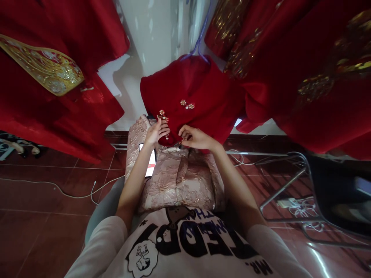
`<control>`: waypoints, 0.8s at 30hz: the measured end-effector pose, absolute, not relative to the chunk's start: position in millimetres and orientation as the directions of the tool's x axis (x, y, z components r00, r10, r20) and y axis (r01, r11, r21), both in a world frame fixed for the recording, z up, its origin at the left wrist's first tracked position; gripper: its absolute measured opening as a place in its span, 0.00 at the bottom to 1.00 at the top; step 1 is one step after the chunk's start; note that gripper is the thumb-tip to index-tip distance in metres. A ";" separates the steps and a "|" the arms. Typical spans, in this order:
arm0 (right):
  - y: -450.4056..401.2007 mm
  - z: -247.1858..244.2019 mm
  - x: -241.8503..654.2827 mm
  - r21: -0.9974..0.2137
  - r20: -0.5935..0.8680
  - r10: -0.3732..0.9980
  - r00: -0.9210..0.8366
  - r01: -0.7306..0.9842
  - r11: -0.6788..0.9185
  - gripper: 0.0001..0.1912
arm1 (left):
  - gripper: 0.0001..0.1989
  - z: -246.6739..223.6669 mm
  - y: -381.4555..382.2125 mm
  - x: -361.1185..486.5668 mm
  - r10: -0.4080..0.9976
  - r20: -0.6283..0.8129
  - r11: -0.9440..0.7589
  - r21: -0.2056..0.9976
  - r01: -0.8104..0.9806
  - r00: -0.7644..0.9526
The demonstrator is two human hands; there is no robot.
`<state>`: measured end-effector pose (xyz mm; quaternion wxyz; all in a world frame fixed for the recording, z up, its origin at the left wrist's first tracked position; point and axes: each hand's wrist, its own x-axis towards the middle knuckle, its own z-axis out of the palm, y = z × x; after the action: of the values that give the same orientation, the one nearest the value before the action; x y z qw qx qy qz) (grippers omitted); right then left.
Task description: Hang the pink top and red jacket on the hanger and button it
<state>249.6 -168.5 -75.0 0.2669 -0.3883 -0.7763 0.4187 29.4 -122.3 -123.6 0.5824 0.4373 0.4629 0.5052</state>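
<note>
My left hand (158,132) is closed at the fingertips on a gold-and-pearl flower ornament (162,115), which shows above the fingers with a dangling bit below them. My right hand (197,138) has its fingers curled into a pinch. Something small and golden shows at its fingertips, too small to name. Behind both hands hangs a red garment (208,96) on a purple hanger (198,46). A pair of similar flower ornaments (187,104) sits on the garment's front. Pink-gold brocade fabric (176,177) covers my lap beneath the hands.
A phone (151,164) with a lit screen lies by my left forearm. Red garments (58,23) with gold decoration hang on both sides. At right stands a black metal-framed chair (333,189), with bundled white cables (301,208) on the tiled floor. Dark shoes (29,150) are at far left.
</note>
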 end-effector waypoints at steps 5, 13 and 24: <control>-172.2 -66.3 252.8 -0.840 0.047 0.820 -0.570 0.422 0.341 0.15 | 0.10 -108.6 -106.6 34.7 0.997 -0.075 0.077 0.960 -0.271 0.016; -176.8 -63.8 248.2 -0.794 0.021 0.814 -0.580 0.485 0.366 0.14 | 0.22 -120.1 -102.8 41.8 0.994 0.063 -0.068 0.996 -0.058 -0.089; -180.3 -56.5 266.0 -0.749 -0.058 0.764 -0.643 0.534 0.392 0.11 | 0.12 -56.7 -110.3 69.1 0.788 0.575 -0.616 0.747 0.251 0.222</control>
<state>266.0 -180.3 -56.5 0.1498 -0.3953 -0.8207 0.3843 69.1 -110.3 -56.7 0.2607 0.7369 0.3523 0.5147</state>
